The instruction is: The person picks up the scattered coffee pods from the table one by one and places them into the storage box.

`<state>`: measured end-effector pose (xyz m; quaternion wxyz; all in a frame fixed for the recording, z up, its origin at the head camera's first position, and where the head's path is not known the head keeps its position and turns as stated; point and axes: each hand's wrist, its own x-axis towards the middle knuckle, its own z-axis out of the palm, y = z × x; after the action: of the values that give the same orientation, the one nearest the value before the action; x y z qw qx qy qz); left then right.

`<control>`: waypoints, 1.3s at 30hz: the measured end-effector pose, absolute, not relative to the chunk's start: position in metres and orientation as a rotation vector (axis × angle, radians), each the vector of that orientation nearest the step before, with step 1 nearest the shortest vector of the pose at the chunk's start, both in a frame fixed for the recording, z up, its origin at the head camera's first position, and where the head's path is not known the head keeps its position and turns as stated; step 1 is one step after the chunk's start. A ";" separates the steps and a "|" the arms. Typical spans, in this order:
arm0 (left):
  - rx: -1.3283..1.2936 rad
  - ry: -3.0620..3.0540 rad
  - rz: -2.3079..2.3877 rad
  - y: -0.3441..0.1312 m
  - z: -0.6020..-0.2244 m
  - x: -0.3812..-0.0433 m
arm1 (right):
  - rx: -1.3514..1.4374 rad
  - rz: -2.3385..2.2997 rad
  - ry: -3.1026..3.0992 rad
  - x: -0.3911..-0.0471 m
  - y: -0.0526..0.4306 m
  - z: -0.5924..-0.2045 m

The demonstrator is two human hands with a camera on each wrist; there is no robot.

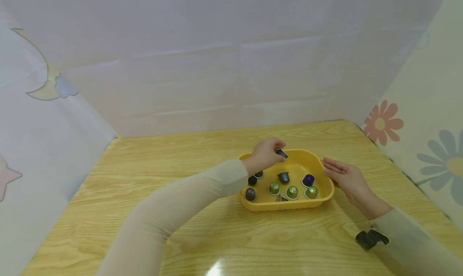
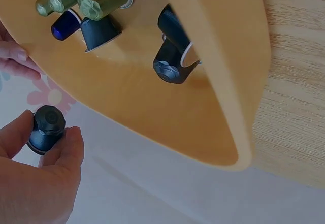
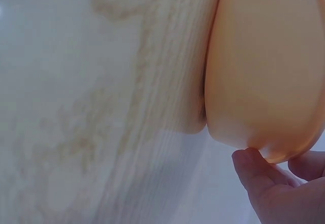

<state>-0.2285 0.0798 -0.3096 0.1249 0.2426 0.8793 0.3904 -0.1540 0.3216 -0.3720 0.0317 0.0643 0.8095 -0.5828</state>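
Observation:
My left hand (image 1: pixel 265 153) pinches a dark coffee capsule (image 2: pixel 48 125) between thumb and fingers, above the far rim of a yellow plastic basin (image 1: pixel 307 155). At the basin's right end is my right hand (image 1: pixel 349 181), its fingers nearly straight and the fingertips (image 3: pixel 245 158) against the outer wall and rim. Inside the basin lie several more capsules: green ones (image 1: pixel 291 192), a blue one (image 1: pixel 308 180) and dark ones, one on its side (image 1: pixel 283 177) near the middle. My left forearm hides part of the basin's left end.
The basin stands on a wood-grain table (image 1: pixel 202 235). Pale sheeting (image 1: pixel 181 79) rises behind the table and on both sides, printed with flowers (image 1: pixel 383 123) at right and a moon (image 1: pixel 48 83) at left. A black device (image 1: pixel 370 239) sits at my right wrist.

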 end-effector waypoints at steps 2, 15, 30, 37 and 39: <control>0.708 2.568 1.124 0.083 -0.311 -0.229 | 0.198 -1.792 2.493 -0.154 0.321 -0.372; 0.745 2.525 1.121 0.091 -0.313 -0.228 | 0.222 -1.789 2.482 -0.153 0.318 -0.372; 0.761 2.524 1.143 0.072 -0.317 -0.233 | 0.188 -1.776 2.469 -0.159 0.315 -0.372; 0.716 2.536 1.210 0.043 -0.314 -0.239 | 0.193 -1.745 2.466 -0.162 0.323 -0.372; 0.694 2.584 1.188 0.032 -0.314 -0.241 | 0.173 -1.727 2.472 -0.164 0.328 -0.372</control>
<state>-0.2410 0.0322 -0.3138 0.1067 0.2358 0.8775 0.4036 -0.1641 0.3279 -0.3721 0.0605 0.0573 0.8169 -0.5707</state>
